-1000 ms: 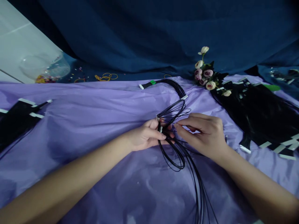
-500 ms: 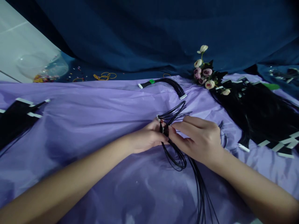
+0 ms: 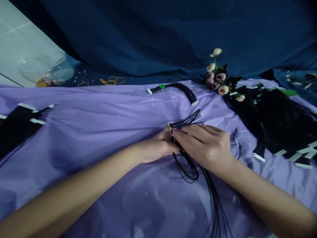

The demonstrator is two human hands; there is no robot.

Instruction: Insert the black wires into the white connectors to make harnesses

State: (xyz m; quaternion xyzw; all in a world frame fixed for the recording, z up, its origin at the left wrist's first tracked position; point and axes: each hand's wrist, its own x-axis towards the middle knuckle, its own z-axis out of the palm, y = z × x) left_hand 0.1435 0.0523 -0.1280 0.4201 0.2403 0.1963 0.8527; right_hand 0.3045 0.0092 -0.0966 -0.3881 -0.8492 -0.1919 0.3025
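Between my hands is a wire harness (image 3: pixel 186 120) of thin black wires, with a small white connector (image 3: pixel 170 127) at its upper left end. My left hand (image 3: pixel 162 145) is closed around the harness near that connector, its thumb pressed over the wires. My right hand (image 3: pixel 206 142) has its fingertips pinched at the connector, hiding what lies beneath them. A loop of black wires (image 3: pixel 188 172) hangs below the hands. More loose wires (image 3: pixel 215 201) trail down toward the bottom edge.
A finished-looking black cable (image 3: pixel 178 86) with green tape lies behind my hands. Piles of black cables with white connectors lie at right (image 3: pixel 279 115) and left (image 3: pixel 15 129). Artificial flowers (image 3: pixel 220 77), yellow rubber bands (image 3: pixel 112 80) and a clear plastic tub (image 3: pixel 58 71) sit at the back.
My right hand has shifted left and up, bringing its fingertips onto the connector end. My left hand stays nearly where it was, holding the harness.
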